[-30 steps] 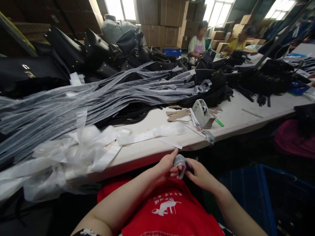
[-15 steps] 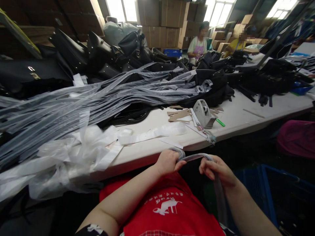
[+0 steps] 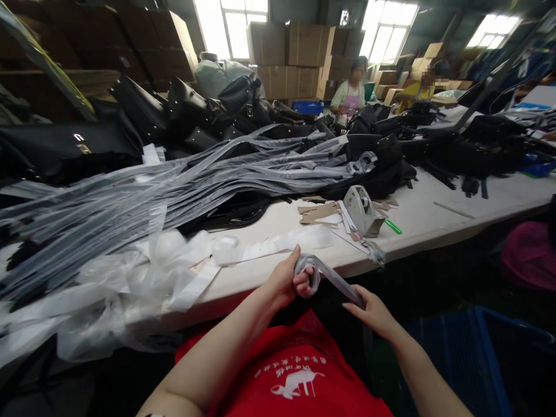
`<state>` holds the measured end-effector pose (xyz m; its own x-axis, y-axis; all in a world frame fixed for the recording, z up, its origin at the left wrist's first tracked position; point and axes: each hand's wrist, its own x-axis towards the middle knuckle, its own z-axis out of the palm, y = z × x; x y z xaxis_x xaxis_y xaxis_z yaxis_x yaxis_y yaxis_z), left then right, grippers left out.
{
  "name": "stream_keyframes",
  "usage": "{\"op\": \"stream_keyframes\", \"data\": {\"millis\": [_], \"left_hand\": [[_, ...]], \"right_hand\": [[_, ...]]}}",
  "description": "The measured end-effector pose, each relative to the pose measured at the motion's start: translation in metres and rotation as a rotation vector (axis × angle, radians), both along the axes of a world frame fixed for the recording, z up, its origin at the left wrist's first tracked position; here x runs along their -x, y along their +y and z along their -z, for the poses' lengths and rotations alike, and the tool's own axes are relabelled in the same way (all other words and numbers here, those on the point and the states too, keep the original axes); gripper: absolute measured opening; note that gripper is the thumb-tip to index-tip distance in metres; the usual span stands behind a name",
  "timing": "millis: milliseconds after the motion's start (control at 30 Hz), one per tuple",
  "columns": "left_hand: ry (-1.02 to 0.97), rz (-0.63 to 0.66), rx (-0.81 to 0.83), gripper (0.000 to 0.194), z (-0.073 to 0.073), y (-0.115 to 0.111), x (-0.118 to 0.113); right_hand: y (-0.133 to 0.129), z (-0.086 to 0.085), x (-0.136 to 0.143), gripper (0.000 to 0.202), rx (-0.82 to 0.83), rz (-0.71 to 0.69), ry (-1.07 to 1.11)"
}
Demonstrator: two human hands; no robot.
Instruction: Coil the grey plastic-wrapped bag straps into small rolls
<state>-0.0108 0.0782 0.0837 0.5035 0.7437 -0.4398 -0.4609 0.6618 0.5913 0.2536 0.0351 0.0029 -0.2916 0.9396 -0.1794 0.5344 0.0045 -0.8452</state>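
In front of the table edge, my left hand [image 3: 292,278] is closed on a coiled strap [image 3: 313,267] wrapped in grey translucent film. Some of its fingers poke through the middle of the coil. A length of the strap slants down from the coil to my right hand [image 3: 372,310], which pinches it between thumb and fingers. Many similar film-wrapped straps [image 3: 208,174] lie lengthwise across the table, and small coils [image 3: 364,163] sit at their right end.
Crumpled white plastic film [image 3: 147,266] hangs over the near table edge. A tape dispenser [image 3: 361,211], cardboard strips [image 3: 319,212] and a green pen [image 3: 393,226] lie ahead. Black bags [image 3: 143,107] are piled behind. A blue crate [image 3: 486,347] stands low right. Two people work across the table.
My left hand has turned, bringing the coil up and its round side into view. My right hand has moved slightly down, and the strap between them now slopes.
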Motion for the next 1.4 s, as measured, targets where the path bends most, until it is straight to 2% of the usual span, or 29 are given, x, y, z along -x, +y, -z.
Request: {"op": "stream_keyframes", "data": {"millis": [67, 100, 167, 233, 300, 367, 433, 500, 567, 633, 700, 767, 833, 900, 1000, 1100, 1200, 1267, 1333, 1400], "left_hand": [[-0.055, -0.106, 0.012, 0.066, -0.009, 0.011, 0.003], [-0.057, -0.172, -0.021, 0.064, -0.013, 0.016, 0.003], [0.042, -0.321, -0.171, 0.061, -0.016, 0.021, -0.001], [0.303, -0.39, -0.436, 0.06, -0.011, 0.018, -0.01], [0.624, -0.292, -0.758, 0.058, -0.001, 0.008, -0.019], [0.844, -0.117, -1.036, 0.055, 0.006, -0.004, -0.025], [0.941, -0.001, -1.19, 0.047, 0.007, -0.015, -0.026], [0.996, 0.051, -1.219, 0.042, 0.002, -0.019, -0.022], [1.013, 0.115, -1.157, 0.046, -0.003, -0.019, -0.017], [0.97, 0.216, -1.005, 0.054, -0.004, -0.017, -0.01], [0.816, 0.328, -0.777, 0.061, -0.001, -0.014, -0.005], [0.55, 0.393, -0.525, 0.066, 0.003, -0.011, -0.001], [0.265, 0.398, -0.312, 0.067, 0.006, -0.008, 0.001], [0.071, 0.353, -0.167, 0.068, 0.007, -0.005, 0.001], [-0.079, 0.23, -0.059, 0.069, 0.007, -0.001, -0.002], [-0.176, 0.084, -0.004, 0.07, 0.006, -0.002, -0.003], [-0.233, -0.052, 0.023, 0.07, 0.006, -0.007, -0.004], [-0.229, -0.093, 0.03, 0.069, 0.008, -0.01, -0.005], [-0.171, -0.121, 0.023, 0.066, 0.011, -0.012, -0.007], [-0.021, -0.185, -0.031, 0.062, 0.017, -0.012, -0.006]], "right_hand": [[-0.005, -0.002, 0.011, 0.039, -0.037, 0.022, -0.023], [-0.009, -0.006, 0.019, 0.038, -0.017, -0.018, -0.027], [-0.019, -0.021, 0.041, 0.041, 0.077, -0.192, 0.013], [-0.029, -0.043, 0.062, 0.044, 0.173, -0.375, 0.128], [-0.033, -0.065, 0.074, 0.046, 0.204, -0.427, 0.298], [-0.026, -0.081, 0.072, 0.048, 0.185, -0.34, 0.441], [-0.014, -0.088, 0.059, 0.052, 0.171, -0.234, 0.494], [0.001, -0.089, 0.044, 0.051, 0.174, -0.201, 0.414], [0.015, -0.086, 0.032, 0.045, 0.1, -0.223, 0.215], [0.026, -0.082, 0.026, 0.037, -0.086, -0.226, -0.034], [0.033, -0.078, 0.024, 0.034, -0.275, -0.204, -0.236], [0.036, -0.072, 0.027, 0.036, -0.367, -0.175, -0.319], [0.032, -0.063, 0.036, 0.041, -0.349, -0.152, -0.267], [0.023, -0.052, 0.053, 0.053, -0.224, -0.129, -0.086], [0.006, -0.036, 0.088, 0.064, 0.009, -0.1, 0.317], [-0.006, -0.028, 0.12, 0.056, 0.072, -0.008, 0.584], [-0.007, -0.026, 0.132, 0.048, 0.07, 0.079, 0.62], [-0.005, -0.025, 0.132, 0.046, 0.065, 0.108, 0.58], [-0.003, -0.026, 0.128, 0.047, 0.056, 0.126, 0.522], [0.0, -0.032, 0.119, 0.048, 0.0, 0.141, 0.435]]}}
